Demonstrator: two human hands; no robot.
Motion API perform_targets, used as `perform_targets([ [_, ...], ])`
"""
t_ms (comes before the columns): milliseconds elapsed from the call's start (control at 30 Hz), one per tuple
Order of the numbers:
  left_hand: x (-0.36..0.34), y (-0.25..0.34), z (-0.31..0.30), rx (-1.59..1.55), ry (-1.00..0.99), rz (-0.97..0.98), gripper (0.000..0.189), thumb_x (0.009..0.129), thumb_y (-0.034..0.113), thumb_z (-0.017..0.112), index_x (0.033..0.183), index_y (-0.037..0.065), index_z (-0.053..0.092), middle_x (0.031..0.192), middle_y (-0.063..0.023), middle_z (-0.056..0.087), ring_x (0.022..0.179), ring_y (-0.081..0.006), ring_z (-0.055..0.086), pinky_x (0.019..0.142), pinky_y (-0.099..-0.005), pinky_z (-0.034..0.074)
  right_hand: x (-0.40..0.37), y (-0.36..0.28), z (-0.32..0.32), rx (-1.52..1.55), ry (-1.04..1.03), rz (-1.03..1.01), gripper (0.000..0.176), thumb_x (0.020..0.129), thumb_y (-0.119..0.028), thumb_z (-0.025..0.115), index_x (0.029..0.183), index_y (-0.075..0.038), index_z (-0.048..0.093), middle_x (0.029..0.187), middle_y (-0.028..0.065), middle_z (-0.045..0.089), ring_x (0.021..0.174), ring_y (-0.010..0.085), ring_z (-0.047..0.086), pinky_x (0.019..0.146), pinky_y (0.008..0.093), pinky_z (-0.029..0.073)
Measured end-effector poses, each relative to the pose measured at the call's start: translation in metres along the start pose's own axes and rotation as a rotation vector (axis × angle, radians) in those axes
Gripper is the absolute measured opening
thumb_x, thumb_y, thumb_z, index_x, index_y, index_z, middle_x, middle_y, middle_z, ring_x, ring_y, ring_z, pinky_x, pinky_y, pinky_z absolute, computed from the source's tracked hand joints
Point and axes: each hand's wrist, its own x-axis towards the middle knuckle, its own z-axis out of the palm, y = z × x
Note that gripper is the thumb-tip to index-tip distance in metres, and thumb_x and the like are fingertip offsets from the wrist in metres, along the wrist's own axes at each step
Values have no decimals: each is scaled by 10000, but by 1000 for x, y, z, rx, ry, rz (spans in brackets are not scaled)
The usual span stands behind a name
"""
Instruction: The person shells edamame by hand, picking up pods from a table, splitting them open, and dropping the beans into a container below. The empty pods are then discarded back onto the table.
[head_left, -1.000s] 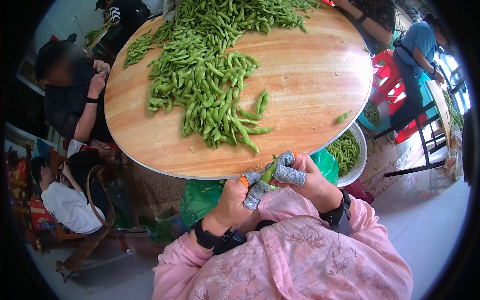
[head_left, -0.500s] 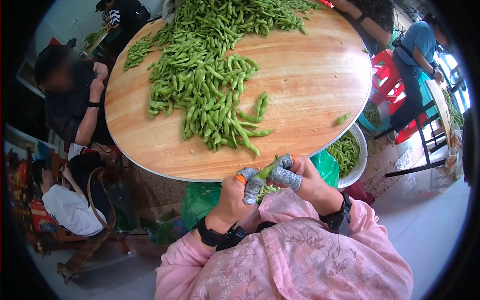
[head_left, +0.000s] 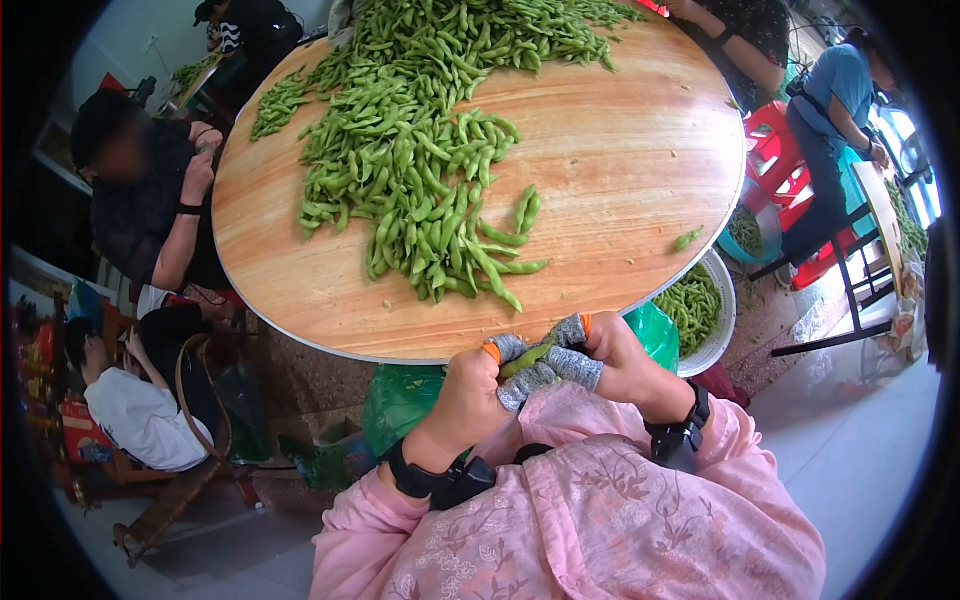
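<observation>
Both hands meet just below the near edge of the round wooden table (head_left: 620, 190). My left hand (head_left: 490, 385), with grey finger covers and an orange band, pinches a green pod (head_left: 526, 360). My right hand (head_left: 605, 362), covered on the fingers in the same way, is closed on the pod's other end. The pod lies slanted between the fingertips, and its right end is partly hidden. Beyond the hands, a large heap of green pods (head_left: 410, 180) spreads over the table. One small pod (head_left: 688, 239) lies apart near the right edge.
A white basket of pods (head_left: 728, 320) stands right of my hands, beside a green plastic bag (head_left: 652, 335). Another green bag (head_left: 400, 405) hangs at left. People sit around the table, and red stools (head_left: 770, 150) and a blue basin (head_left: 770, 225) are at right.
The pod has tilted and shifted slightly. My hands have changed their hold, with the fingertips closer together and the right fingers reaching further left under the pod.
</observation>
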Motion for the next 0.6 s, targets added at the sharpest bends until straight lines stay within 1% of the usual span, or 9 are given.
perform_targets([
  [33,1,-2,-1,1,0,-1,109,777,98,604,803,8,548,706,-15,565,614,-56,478,550,-200,396,0,-1,0,5,-12,3,158,809,-114,566,733,25,556,609,-23,500,577,43,410,501,215,351],
  [100,3,-7,-5,-102,-145,81,145,771,74,553,873,-27,570,704,-67,585,613,-92,493,569,-239,421,-3,5,-1,70,-48,0,152,810,-109,564,744,28,563,620,-19,511,586,44,418,508,218,360],
  [133,2,-5,-7,-101,-144,82,145,771,74,553,873,-27,570,704,-67,585,613,-92,493,569,-239,421,-4,7,-1,133,-86,-2,146,811,-104,562,756,31,570,632,-15,522,595,46,427,514,221,368],
  [200,-1,0,-9,-204,-204,-39,147,769,70,529,869,-28,574,714,-84,588,620,-105,491,596,-239,420,-5,5,0,163,-108,-2,136,810,-96,559,765,32,573,638,-9,532,603,49,435,525,226,378],
  [267,-1,-1,-4,-185,-198,13,134,750,47,530,858,-23,571,709,-62,578,634,-107,500,607,-240,421,-5,5,1,192,-129,-2,127,809,-88,557,775,32,577,645,-2,541,611,52,443,536,231,389],
  [333,-1,-3,0,-167,-189,66,127,732,24,531,846,-19,567,703,-40,568,648,-109,510,619,-241,423,-6,7,-1,131,-117,9,119,804,-85,556,792,31,579,668,8,565,628,55,454,554,243,402],
  [467,-7,-17,4,-48,-178,6,217,718,19,518,929,-24,550,759,-77,592,708,-119,544,656,-244,430,-16,16,-11,19,-60,46,130,783,-97,571,779,32,572,646,52,571,613,64,449,552,260,406],
  [533,-7,-17,2,30,-204,13,226,735,28,525,953,-25,543,781,-88,598,726,-115,552,657,-237,431,-26,19,-22,-211,30,-6,134,756,-107,585,762,26,569,615,108,562,580,82,433,542,278,406],
  [600,-3,-5,-1,186,18,44,156,761,104,545,871,-5,560,705,-197,575,660,-340,568,591,-361,447,-42,4,-51,-452,37,115,103,714,-81,583,777,0,586,624,168,556,530,148,486,532,299,414],
])
